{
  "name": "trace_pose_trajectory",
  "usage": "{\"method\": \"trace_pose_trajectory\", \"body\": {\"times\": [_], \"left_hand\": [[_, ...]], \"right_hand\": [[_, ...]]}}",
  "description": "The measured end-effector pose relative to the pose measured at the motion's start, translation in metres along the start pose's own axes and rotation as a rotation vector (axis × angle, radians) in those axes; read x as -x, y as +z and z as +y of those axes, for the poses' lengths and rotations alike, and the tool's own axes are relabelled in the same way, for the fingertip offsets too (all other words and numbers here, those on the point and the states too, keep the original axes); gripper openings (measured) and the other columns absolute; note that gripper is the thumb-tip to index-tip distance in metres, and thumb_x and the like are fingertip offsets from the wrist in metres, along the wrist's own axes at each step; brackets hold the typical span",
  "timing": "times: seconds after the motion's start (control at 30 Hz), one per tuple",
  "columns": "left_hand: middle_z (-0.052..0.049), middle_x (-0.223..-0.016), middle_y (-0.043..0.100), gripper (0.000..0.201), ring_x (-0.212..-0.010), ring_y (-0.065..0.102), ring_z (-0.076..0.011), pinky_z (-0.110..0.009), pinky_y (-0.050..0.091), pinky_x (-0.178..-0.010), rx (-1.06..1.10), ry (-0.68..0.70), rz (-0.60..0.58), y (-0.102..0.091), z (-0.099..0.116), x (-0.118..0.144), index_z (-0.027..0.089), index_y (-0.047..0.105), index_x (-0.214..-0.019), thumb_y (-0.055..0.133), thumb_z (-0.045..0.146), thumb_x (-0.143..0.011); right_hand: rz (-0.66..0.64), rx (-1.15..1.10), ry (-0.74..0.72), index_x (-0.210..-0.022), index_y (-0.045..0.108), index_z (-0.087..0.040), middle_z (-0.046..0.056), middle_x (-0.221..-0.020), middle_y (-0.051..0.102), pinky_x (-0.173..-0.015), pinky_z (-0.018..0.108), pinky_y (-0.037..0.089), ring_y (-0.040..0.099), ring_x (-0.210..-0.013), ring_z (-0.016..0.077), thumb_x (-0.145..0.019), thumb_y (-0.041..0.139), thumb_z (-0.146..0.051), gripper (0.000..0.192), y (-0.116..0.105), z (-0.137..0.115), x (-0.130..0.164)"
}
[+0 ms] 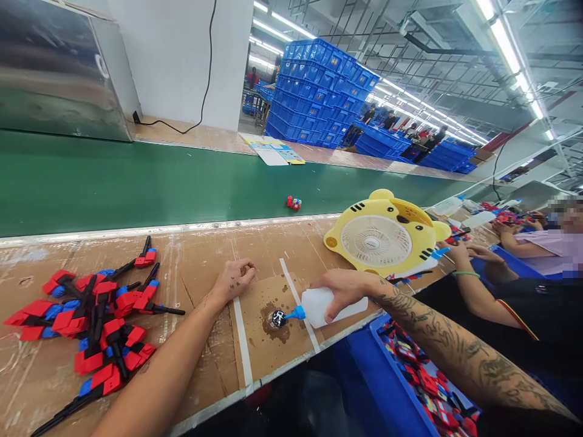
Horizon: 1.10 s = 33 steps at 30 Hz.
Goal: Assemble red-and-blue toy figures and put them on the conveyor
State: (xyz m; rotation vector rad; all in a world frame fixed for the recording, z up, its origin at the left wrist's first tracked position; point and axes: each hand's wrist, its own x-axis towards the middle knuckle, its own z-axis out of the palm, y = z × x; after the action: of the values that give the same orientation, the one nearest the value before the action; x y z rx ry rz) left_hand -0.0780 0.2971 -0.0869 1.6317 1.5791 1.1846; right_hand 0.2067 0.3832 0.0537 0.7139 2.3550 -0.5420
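Note:
My right hand point(342, 290) grips a white squeeze bottle point(321, 308) with a blue nozzle, laid almost flat. The nozzle tip touches a small black and white part point(277, 318) that sits on a dark stain on the cardboard-covered bench point(200, 267). My left hand point(235, 279) rests on the bench to the left of the part, fingers curled, holding nothing. A pile of red, blue and black toy pieces point(98, 318) lies further left of that hand.
A yellow tiger-shaped fan point(385, 238) stands behind my right hand. A green conveyor belt point(136, 182) carries one small red toy point(294, 203). A blue bin point(392, 388) of red parts sits below right. Co-workers' hands point(460, 255) work at the right.

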Motion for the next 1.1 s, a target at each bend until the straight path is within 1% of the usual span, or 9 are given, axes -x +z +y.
{"method": "trace_pose_trajectory", "body": {"times": [0.17, 0.3, 0.5, 0.67, 0.8, 0.97, 1.1], "left_hand": [[0.006, -0.051, 0.048, 0.017, -0.05, 0.043, -0.0104, -0.024, 0.03, -0.054, 0.004, -0.006, 0.0, 0.001, 0.0, 0.0, 0.018, 0.062, -0.072, 0.052, 0.027, -0.082], [0.006, -0.05, 0.046, 0.017, -0.049, 0.042, -0.0104, -0.024, 0.029, -0.053, 0.002, -0.011, -0.004, 0.0, 0.0, 0.0, 0.018, 0.061, -0.071, 0.052, 0.028, -0.083], [0.006, -0.052, 0.048, 0.017, -0.051, 0.043, -0.0105, -0.024, 0.03, -0.054, 0.002, -0.007, -0.006, 0.001, -0.001, 0.0, 0.018, 0.062, -0.072, 0.051, 0.027, -0.082], [0.006, -0.053, 0.047, 0.018, -0.051, 0.043, -0.0106, -0.024, 0.03, -0.054, 0.014, -0.011, -0.011, 0.001, -0.002, 0.0, 0.018, 0.062, -0.073, 0.05, 0.028, -0.083], [0.006, -0.052, 0.046, 0.018, -0.051, 0.041, -0.0105, -0.024, 0.029, -0.054, 0.018, -0.024, -0.021, 0.001, -0.001, 0.0, 0.018, 0.062, -0.073, 0.05, 0.028, -0.083], [0.006, -0.052, 0.046, 0.019, -0.051, 0.041, -0.0109, -0.024, 0.028, -0.054, 0.02, -0.037, -0.025, 0.0, 0.002, -0.001, 0.018, 0.061, -0.073, 0.051, 0.03, -0.083], [0.006, -0.052, 0.045, 0.02, -0.051, 0.04, -0.0111, -0.025, 0.028, -0.054, 0.019, -0.044, -0.029, -0.001, 0.003, -0.001, 0.018, 0.061, -0.073, 0.05, 0.031, -0.082]], "right_hand": [[0.002, -0.009, -0.032, -0.097, 0.07, -0.022, 0.001, -0.075, 0.068, -0.054, 0.028, 0.03, 0.06, -0.064, 0.0201, -0.061, 0.076, -0.07, 0.06, 0.002, 0.002, -0.002], [0.0, -0.031, -0.048, -0.097, 0.07, -0.022, 0.001, -0.078, 0.069, -0.054, 0.027, 0.03, 0.062, -0.067, 0.0203, -0.061, 0.077, -0.068, 0.058, 0.002, 0.004, -0.003], [-0.007, -0.082, -0.013, -0.099, 0.071, -0.021, 0.002, -0.079, 0.07, -0.052, 0.026, 0.031, 0.062, -0.067, 0.02, -0.06, 0.077, -0.07, 0.063, 0.003, 0.002, -0.003], [0.0, -0.109, -0.006, -0.099, 0.07, -0.019, 0.002, -0.08, 0.069, -0.052, 0.026, 0.03, 0.06, -0.066, 0.019, -0.058, 0.078, -0.07, 0.066, 0.008, 0.005, -0.005], [0.051, -0.146, -0.033, -0.103, 0.069, -0.019, 0.002, -0.084, 0.07, -0.055, 0.025, 0.031, 0.06, -0.069, 0.0189, -0.059, 0.079, -0.066, 0.065, 0.014, 0.009, -0.005], [0.17, -0.22, -0.077, -0.107, 0.067, -0.019, 0.002, -0.09, 0.07, -0.06, 0.024, 0.033, 0.06, -0.076, 0.0195, -0.06, 0.082, -0.061, 0.064, 0.018, 0.011, -0.007], [0.254, -0.229, -0.088, -0.11, 0.067, -0.017, 0.003, -0.092, 0.069, -0.063, 0.025, 0.035, 0.061, -0.078, 0.0208, -0.061, 0.083, -0.054, 0.063, 0.019, 0.013, -0.008]]}}
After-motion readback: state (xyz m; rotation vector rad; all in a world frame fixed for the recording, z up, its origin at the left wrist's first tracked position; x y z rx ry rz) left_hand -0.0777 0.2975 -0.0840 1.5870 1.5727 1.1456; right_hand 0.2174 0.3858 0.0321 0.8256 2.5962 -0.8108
